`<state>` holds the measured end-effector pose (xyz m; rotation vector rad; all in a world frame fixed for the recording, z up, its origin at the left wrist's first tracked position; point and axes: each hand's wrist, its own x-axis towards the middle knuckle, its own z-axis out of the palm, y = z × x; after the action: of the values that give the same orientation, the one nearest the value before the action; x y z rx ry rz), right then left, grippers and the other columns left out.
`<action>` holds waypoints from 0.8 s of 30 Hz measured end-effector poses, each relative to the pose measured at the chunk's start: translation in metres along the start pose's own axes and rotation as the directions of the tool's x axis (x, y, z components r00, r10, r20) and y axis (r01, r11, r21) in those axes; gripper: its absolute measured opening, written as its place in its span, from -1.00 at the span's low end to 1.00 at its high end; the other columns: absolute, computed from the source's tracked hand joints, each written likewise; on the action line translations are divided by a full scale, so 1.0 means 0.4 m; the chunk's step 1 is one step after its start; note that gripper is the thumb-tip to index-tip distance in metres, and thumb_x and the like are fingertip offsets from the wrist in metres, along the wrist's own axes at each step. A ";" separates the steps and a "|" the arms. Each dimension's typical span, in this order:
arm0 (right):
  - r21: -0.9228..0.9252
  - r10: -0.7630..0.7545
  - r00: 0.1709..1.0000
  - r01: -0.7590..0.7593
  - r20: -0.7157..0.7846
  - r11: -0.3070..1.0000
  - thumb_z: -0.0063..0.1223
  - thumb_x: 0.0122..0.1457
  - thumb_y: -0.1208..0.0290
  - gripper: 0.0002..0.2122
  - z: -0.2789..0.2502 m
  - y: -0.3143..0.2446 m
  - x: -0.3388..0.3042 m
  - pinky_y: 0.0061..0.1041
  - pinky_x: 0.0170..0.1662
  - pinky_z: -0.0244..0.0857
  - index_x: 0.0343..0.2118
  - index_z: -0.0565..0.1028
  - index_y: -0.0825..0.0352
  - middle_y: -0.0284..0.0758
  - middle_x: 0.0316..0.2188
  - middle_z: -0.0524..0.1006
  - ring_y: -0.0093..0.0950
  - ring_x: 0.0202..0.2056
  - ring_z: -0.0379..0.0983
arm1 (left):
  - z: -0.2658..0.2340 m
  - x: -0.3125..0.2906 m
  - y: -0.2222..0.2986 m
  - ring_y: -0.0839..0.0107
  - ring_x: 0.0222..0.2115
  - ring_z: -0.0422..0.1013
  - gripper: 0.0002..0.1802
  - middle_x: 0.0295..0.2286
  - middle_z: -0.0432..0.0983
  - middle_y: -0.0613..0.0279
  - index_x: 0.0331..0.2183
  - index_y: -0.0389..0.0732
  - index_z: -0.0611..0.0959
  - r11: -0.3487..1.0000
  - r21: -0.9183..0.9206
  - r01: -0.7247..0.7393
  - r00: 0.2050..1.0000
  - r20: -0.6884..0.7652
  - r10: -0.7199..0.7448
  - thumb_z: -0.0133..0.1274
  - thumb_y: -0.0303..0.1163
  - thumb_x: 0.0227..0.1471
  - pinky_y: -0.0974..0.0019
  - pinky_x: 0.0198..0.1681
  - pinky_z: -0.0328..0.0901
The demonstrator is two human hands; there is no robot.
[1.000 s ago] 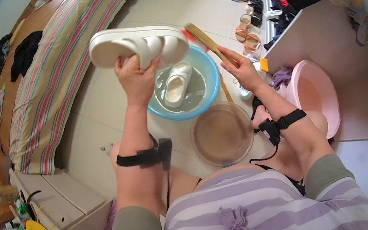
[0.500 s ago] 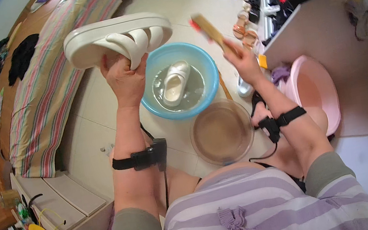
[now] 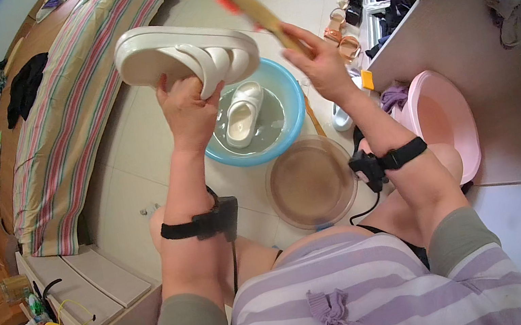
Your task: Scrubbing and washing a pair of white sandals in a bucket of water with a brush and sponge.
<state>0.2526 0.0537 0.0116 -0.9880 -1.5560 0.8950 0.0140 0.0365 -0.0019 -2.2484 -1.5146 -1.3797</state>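
Shift over last half second: rightward for shoe [image 3: 215,58], leftward and farther from body for brush [image 3: 262,16]. Now near each other in view, red bristles [image 3: 229,5] just past sole edge; no contact seen, depth unclear. Judged meaning: shoe within easy reach of brush, no stroke on it at this instant. Left hand [image 3: 188,111]: closed on shoe, fingers hooked in at opening, tips partly hidden, thumb by straps. Right hand [image 3: 328,70]: wrapped round brush handle. Held shoe aloft, tilted sideways; second shoe [image 3: 244,115] in water of blue basin [image 3: 260,158].
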 end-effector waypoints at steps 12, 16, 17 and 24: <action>-0.007 0.067 0.995 -0.068 -0.078 0.998 0.11 0.11 0.37 -0.55 -0.039 0.011 0.012 -0.52 -0.02 0.29 0.07 0.38 0.36 -0.19 -0.08 0.50 -0.48 -0.10 0.44 | -0.007 0.017 0.000 0.31 -0.45 0.41 -0.84 -0.59 0.49 0.33 -0.48 -0.08 0.63 0.997 -0.082 0.008 0.990 -0.140 -0.019 0.26 -0.28 -0.15 0.06 0.07 0.07; -0.081 -0.003 0.997 0.009 0.081 0.997 0.13 0.09 0.36 -0.53 0.043 -0.008 -0.024 -0.49 0.04 0.25 0.09 0.36 0.35 -0.18 -0.02 0.48 -0.46 -0.04 0.42 | -0.017 0.008 -0.003 0.33 -0.46 0.42 -0.83 -0.59 0.49 0.35 -0.49 -0.10 0.63 0.998 -0.064 0.026 0.984 -0.173 -0.037 0.28 -0.30 -0.17 0.07 0.06 0.08; 0.026 -0.010 0.999 0.009 0.054 1.000 0.13 0.09 0.37 -0.52 0.006 0.065 -0.043 -0.49 0.05 0.25 0.09 0.35 0.37 -0.16 -0.01 0.46 -0.47 -0.03 0.42 | -0.020 0.025 0.009 0.33 -0.46 0.42 -0.83 -0.59 0.49 0.36 -0.49 -0.11 0.63 0.996 -0.049 0.074 0.965 -0.248 -0.084 0.28 -0.31 -0.18 0.06 0.05 0.09; 0.086 0.122 0.992 -0.119 -0.024 0.989 0.11 0.13 0.42 -0.54 -0.035 -0.016 0.004 -0.60 0.00 0.25 0.11 0.33 0.34 -0.32 -0.06 0.47 -0.61 -0.09 0.38 | -0.011 0.014 -0.003 0.36 -0.37 0.43 -0.81 -0.53 0.52 0.30 -0.47 -0.13 0.63 0.958 -0.254 0.134 0.976 -0.133 -0.172 0.29 -0.30 -0.20 0.08 0.07 0.08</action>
<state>0.2652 0.0536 0.0204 -1.0389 -1.4341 1.0173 0.0110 0.0388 0.0043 -2.1276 -1.5727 -1.8318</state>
